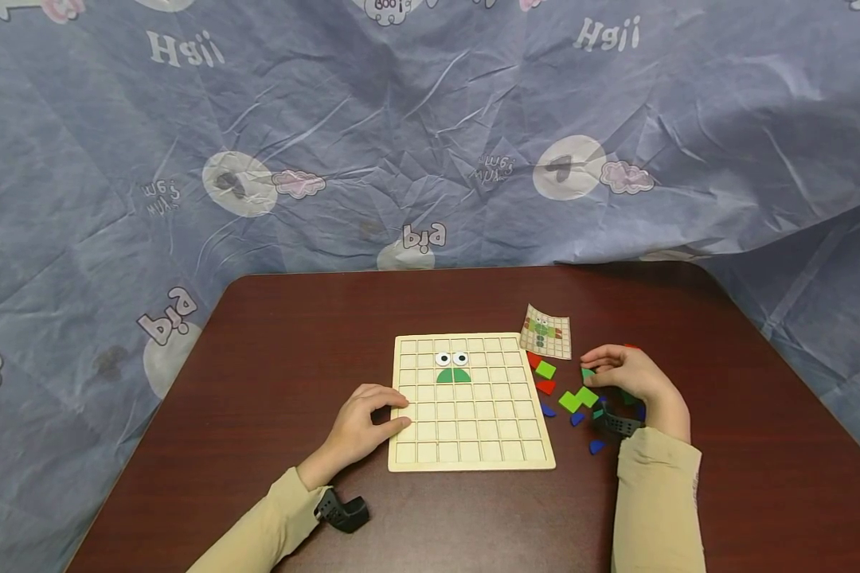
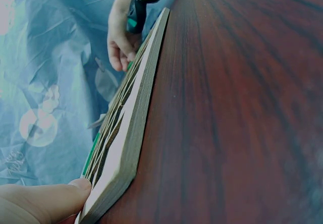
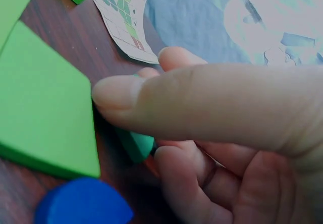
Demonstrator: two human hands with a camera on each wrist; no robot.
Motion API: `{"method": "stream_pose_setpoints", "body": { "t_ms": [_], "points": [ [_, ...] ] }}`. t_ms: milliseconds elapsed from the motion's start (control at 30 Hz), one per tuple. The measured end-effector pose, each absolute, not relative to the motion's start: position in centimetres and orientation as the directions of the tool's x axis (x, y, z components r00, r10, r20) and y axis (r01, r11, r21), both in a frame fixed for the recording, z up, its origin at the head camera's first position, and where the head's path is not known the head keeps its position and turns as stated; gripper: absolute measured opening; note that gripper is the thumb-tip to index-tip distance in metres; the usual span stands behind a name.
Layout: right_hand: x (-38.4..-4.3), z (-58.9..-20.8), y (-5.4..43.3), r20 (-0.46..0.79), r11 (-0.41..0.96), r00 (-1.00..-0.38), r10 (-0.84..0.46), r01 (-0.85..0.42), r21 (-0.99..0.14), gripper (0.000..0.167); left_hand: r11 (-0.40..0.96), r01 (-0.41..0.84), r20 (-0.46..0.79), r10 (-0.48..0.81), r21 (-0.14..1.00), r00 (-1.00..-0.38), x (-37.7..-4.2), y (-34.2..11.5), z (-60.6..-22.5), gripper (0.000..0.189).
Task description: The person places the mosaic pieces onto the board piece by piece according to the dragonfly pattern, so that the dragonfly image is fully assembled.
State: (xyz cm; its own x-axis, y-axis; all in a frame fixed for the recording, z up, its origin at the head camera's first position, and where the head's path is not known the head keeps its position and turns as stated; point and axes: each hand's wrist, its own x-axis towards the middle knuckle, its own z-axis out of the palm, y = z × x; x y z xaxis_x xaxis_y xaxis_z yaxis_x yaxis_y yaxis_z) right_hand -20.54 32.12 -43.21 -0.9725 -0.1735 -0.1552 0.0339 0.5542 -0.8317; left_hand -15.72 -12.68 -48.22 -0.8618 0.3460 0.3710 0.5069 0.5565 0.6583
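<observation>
My right hand [image 1: 638, 378] pinches a green piece [image 1: 588, 374] between thumb and fingers, beside the loose coloured pieces [image 1: 569, 402] and near the picture card [image 1: 560, 347]. My left hand [image 1: 357, 423], thumb and fingers apart, rests on the left edge of the board [image 1: 473, 464], where two eyes [image 1: 443, 360] sit above two green quarter-rounds [image 1: 445, 376].

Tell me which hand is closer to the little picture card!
Right. In the head view, the right hand is just right of the picture card and lower; the left hand is farther, at the left edge of the grid board.
</observation>
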Motion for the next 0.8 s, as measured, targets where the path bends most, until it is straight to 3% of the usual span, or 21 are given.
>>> {"method": "stream_pose_setpoints", "body": {
  "t_ms": [400, 800],
  "points": [
    [-20.8, -42.8, 31.2, -0.169, 0.649, -0.976, -0.135, 0.042, -0.759, 0.039, 0.563, 0.509, 0.374, 0.346, 0.651, -0.860, -15.7, -12.6, -47.9, 0.020],
    [-20.7, -41.0, 30.4, -0.099, 0.672, -0.987, -0.126, -0.011, -0.740, 0.043, 0.558, 0.521, 0.388, 0.348, 0.646, -0.853, -15.6, -12.6, -48.0, 0.020]
  ]
}}
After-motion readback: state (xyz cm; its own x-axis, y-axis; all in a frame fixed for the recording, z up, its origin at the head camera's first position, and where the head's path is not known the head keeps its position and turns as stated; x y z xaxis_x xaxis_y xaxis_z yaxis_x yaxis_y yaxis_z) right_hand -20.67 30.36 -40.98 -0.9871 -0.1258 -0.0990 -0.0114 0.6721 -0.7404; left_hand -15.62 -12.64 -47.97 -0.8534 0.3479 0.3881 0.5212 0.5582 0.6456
